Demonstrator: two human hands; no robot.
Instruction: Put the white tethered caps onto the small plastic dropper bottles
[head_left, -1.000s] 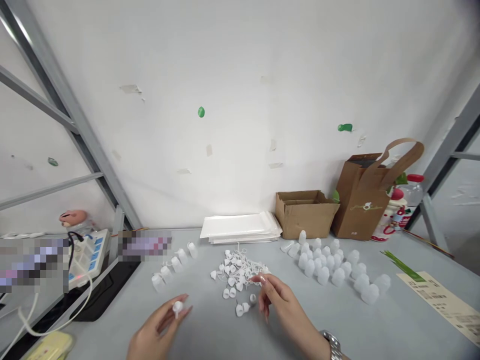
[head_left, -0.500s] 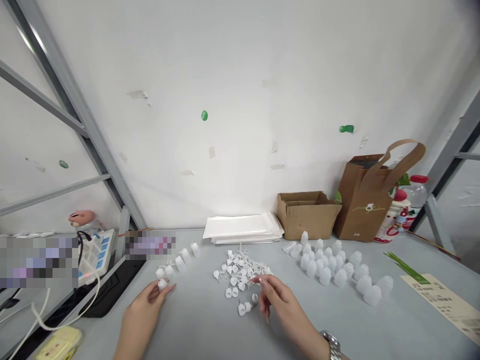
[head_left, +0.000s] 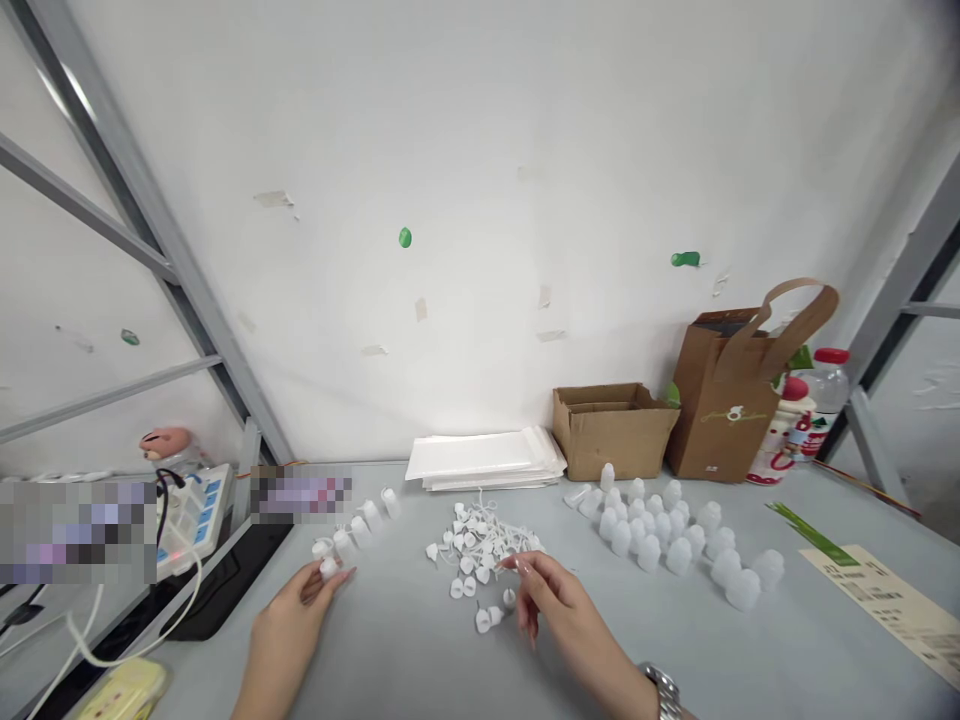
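Observation:
My left hand [head_left: 292, 615] pinches a small white cap-like piece [head_left: 328, 568] between thumb and fingers; its lower part is hidden. Just beyond it, a slanting row of small translucent bottles with white tops [head_left: 361, 531] stands on the grey table. My right hand [head_left: 559, 605] hovers at the near right edge of a pile of small white caps with thin strings or stems [head_left: 476, 535]. Its fingers are bent and apart, with fingertips close to the pile; I see nothing held. Several loose white caps [head_left: 484, 620] lie to the left of that hand.
Many translucent bottles [head_left: 649, 552] stand at right. Behind are a stack of white envelopes [head_left: 484, 458], a cardboard box [head_left: 615, 440] and a brown paper bag [head_left: 720, 410]. A power strip [head_left: 202, 515], cables and a black phone-like slab [head_left: 236, 575] occupy the left; a printed card [head_left: 885, 600] lies far right.
The camera view has shifted slightly. My left hand still holds the white piece near the row, and my right hand has stayed almost still beside the pile.

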